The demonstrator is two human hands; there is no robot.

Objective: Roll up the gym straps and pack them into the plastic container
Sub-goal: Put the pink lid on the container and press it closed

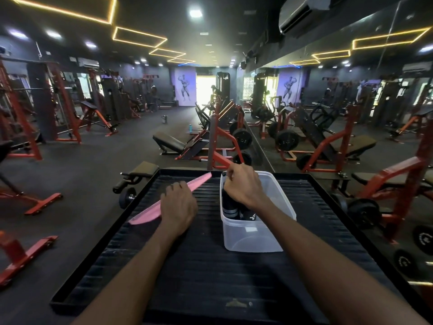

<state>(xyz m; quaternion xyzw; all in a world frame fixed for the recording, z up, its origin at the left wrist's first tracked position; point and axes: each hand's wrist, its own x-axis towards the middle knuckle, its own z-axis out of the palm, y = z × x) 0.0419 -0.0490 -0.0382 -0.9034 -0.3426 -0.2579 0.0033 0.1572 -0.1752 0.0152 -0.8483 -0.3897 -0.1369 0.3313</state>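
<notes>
A clear plastic container (253, 233) stands on a black ribbed platform (210, 266). Inside it are rolled black straps (230, 205) with white stripes, standing on end. My right hand (243, 186) is over the container's far end, fingers closed on the top of a black roll inside. A flat pink strap (145, 215) lies diagonally on the platform to the left of the container. My left hand (179, 206) rests on its middle, fingers curled over it; the part under the hand is hidden.
The platform has a raised black rim (103, 233). Beyond it are red and black benches (168, 143), weight plates (242, 138) and a dumbbell (127, 197) on the dark floor. A mirror wall (328, 102) runs along the right.
</notes>
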